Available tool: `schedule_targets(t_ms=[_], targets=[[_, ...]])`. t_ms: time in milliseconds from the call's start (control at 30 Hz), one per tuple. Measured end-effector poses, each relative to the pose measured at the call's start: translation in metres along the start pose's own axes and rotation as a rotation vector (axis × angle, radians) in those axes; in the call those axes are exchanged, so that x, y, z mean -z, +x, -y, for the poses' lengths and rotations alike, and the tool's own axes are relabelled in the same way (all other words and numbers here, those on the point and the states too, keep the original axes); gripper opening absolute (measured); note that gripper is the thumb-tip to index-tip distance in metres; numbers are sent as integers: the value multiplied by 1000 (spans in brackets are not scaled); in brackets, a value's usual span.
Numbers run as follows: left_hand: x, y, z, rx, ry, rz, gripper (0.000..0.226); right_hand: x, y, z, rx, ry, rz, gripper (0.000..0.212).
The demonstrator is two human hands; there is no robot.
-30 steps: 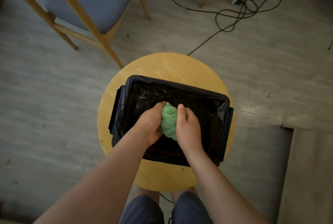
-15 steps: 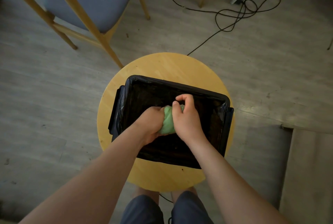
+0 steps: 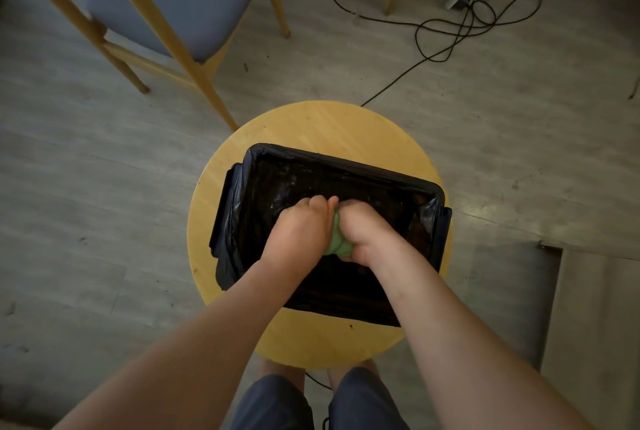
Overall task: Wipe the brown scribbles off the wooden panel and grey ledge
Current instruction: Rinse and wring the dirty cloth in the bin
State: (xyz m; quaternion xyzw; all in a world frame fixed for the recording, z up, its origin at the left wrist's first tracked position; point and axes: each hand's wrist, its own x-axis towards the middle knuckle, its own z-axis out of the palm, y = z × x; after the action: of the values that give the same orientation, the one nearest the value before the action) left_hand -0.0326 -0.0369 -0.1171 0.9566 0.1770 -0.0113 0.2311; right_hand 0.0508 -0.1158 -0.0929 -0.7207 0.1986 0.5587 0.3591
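Step in hand: we judge it to be wringing out the crumpled green cloth (image 3: 335,243) before any wiping.
Left hand (image 3: 298,229): our fingers curl tight round the cloth's left part.
Right hand (image 3: 367,233): our fingers clamp its right part, fist just beside the left one.
Cloth's place: bunched between both fists, over the black-lined rectangular tub (image 3: 346,167) on the round wooden tabletop (image 3: 311,128).
Doing it well: we should twist the fists opposite ways, low over the tub, so drips fall inside; aim for damp, not dripping.
Scribbles: we see no brown scribbles in this view.
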Motion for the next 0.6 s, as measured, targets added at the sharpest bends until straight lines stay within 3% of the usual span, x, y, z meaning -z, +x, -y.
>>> schedule_targets(t_ms=[33,100,233,300,367,467,600], targets=[[-1,-1,1,-32,24,-57,42,0,-1,0,-13,12,3,23],[5,-3,0,133,-191,-36,43,-2,1,0,76,19,-48,22],[33,17,3,1002,-1027,351,27,4,-10,-4,531,-162,-163,21],[45,24,7,1234,-1353,528,32,10,-19,-8,749,-250,-154,18],[48,27,10,1278,-1452,714,41,10,-23,-12,964,-381,-162,15],[51,25,9,1202,-1400,928,43,6,-22,-13,1206,-598,-220,14],[53,25,-1,1139,-1300,917,40,1,-22,-15,1254,-625,-329,19]])
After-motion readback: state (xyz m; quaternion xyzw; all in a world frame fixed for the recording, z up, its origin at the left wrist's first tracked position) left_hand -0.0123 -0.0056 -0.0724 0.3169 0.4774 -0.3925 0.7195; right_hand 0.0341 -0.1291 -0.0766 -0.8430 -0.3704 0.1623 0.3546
